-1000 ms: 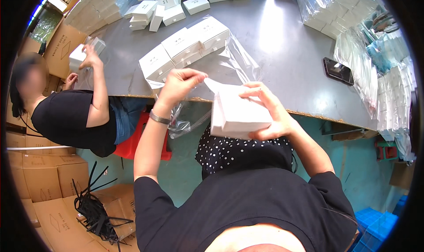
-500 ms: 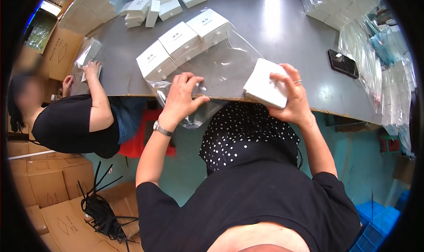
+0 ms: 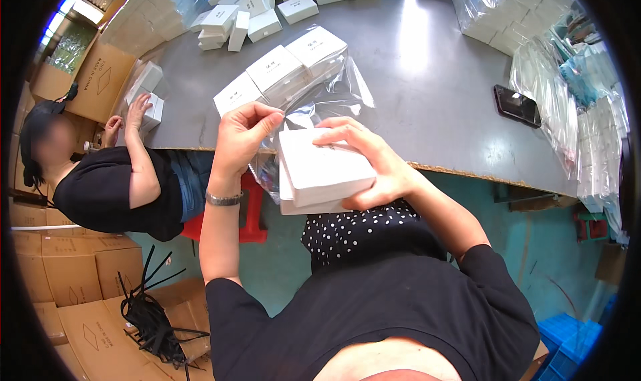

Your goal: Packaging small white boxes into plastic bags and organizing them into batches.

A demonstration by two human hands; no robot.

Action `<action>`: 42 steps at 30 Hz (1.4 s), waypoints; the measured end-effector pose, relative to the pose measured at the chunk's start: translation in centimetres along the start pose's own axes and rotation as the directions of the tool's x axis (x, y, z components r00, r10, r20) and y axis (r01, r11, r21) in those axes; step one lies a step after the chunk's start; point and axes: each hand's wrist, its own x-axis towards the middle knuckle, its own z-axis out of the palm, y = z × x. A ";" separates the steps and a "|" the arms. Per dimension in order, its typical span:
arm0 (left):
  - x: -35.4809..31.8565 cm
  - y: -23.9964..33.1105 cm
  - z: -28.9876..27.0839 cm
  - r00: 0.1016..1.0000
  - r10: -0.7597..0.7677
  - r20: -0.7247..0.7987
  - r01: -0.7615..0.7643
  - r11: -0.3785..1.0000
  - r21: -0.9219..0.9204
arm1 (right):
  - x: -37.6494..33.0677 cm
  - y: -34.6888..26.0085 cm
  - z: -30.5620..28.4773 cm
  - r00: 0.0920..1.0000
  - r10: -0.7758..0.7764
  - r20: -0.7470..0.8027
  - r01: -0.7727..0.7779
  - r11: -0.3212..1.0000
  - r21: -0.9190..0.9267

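A clear plastic bag [image 3: 354, 91] lies on the table with white boxes [image 3: 275, 69] in a row inside or under its film. My left hand [image 3: 242, 137] has thumb and forefinger pinched together at the bag's near edge, by the nearest box. Film hangs below that hand over the table's edge. In my right hand [image 3: 380, 167] is a small stack of white boxes [image 3: 326, 171], gripped from the right side with fingers on top and thumb low. The stack is tilted in front of the table edge, close against the bag's film. Its lower box sticks out beneath the upper one.
Loose white boxes [image 3: 264, 24] are heaped at the back. A black phone [image 3: 517, 105] lies at right beside wrapped bundles [image 3: 544, 91]. Another person [image 3: 120, 187] handles boxes at left. Cardboard cartons [image 3: 73, 267] and a red stool [image 3: 250, 211] stand below the table.
My right hand has brought its boxes left and nearer to me, up to the bag. My left hand has moved slightly left, and its fingers have closed on the bag's edge.
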 end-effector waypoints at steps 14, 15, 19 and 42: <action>1.1 -2.0 2.5 0.992 -0.087 0.090 0.083 0.995 0.049 | -0.7 0.0 -2.5 0.943 0.274 -0.190 -0.281 0.960 -0.012; 1.1 -1.9 2.3 0.979 -0.201 0.028 0.202 0.965 -0.166 | -0.7 0.5 -2.3 0.951 0.194 -0.241 -0.264 0.913 -0.310; 0.2 -0.6 2.8 0.973 0.013 -0.232 -0.050 0.987 -0.156 | -0.8 1.6 -1.0 0.972 0.221 -0.078 -0.229 0.968 -0.101; 1.6 -0.4 8.2 0.972 0.234 -0.035 -0.221 0.951 0.216 | 6.8 8.7 -3.0 0.978 -0.030 -0.204 -0.197 0.168 -0.966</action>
